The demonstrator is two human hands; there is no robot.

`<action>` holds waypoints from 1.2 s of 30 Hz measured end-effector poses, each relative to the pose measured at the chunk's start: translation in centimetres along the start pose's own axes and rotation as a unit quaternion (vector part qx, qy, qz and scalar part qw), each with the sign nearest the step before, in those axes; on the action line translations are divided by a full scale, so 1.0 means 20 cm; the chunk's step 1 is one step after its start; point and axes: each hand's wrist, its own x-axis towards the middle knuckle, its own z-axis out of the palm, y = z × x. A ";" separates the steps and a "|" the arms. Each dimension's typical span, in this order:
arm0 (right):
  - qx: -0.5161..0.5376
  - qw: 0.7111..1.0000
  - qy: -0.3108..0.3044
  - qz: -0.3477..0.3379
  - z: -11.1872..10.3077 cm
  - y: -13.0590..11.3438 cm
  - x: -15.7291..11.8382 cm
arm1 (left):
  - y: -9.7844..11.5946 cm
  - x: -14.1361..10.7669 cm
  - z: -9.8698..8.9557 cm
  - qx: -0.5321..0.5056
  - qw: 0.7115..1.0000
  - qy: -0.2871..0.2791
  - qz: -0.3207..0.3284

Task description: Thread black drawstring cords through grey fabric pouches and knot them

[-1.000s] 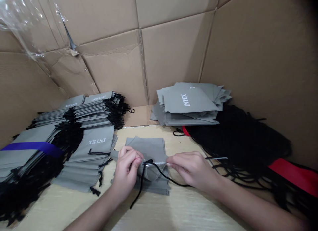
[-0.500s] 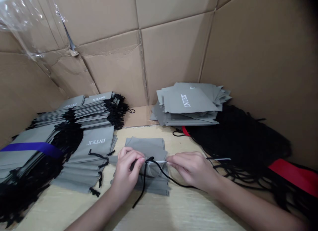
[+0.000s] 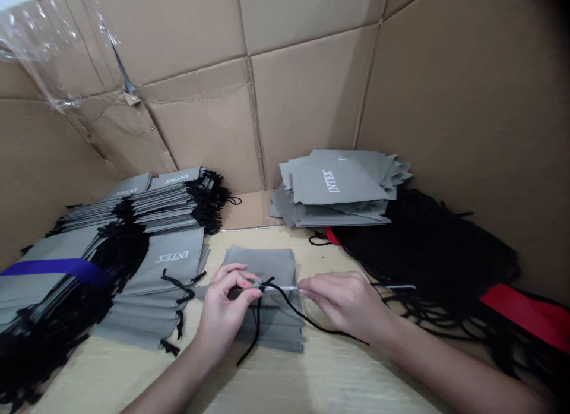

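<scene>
My left hand [image 3: 231, 301] pinches the corner of a grey fabric pouch [image 3: 201, 292], part of which sticks out to the left behind the fingers. My right hand [image 3: 345, 301] is closed on a thin, pale threading tool [image 3: 285, 288]. One end of it reaches the left fingertips, and a thin rod end shows beyond the right wrist. A black cord [image 3: 307, 320] is caught near the left fingertips, its two ends hanging down, one toward the right wrist. Beneath the hands lies a small pile of grey pouches [image 3: 278, 331]; the exact join of cord and tool is hidden.
Grey pouches with knotted black cords [image 3: 169, 262] lie stacked at left, one bundle under a purple band [image 3: 57, 268]. At back right sits a pile of pouches without cords [image 3: 342, 185], beside black cord bundles [image 3: 436, 242] with a red band [image 3: 525, 319]. Cardboard walls [image 3: 312, 87] surround the table.
My left hand has shifted slightly, its fingers lying further over the pouch edge. The cord's short end near the fingertips has changed angle. My right hand has barely moved.
</scene>
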 end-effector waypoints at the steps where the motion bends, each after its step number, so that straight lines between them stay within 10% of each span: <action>1: -0.002 1.000 -0.002 -0.003 0.00 0.00 0.00 | 0.00 0.00 -0.01 0.009 1.000 -0.010 0.006; 23: 0.038 0.998 -0.020 0.046 0.00 -0.02 0.00 | -0.01 0.01 0.01 0.126 0.985 0.051 0.108; 36: -0.036 0.998 -0.046 0.015 0.00 -0.03 0.01 | -0.05 0.04 -0.01 0.250 0.958 -0.028 0.142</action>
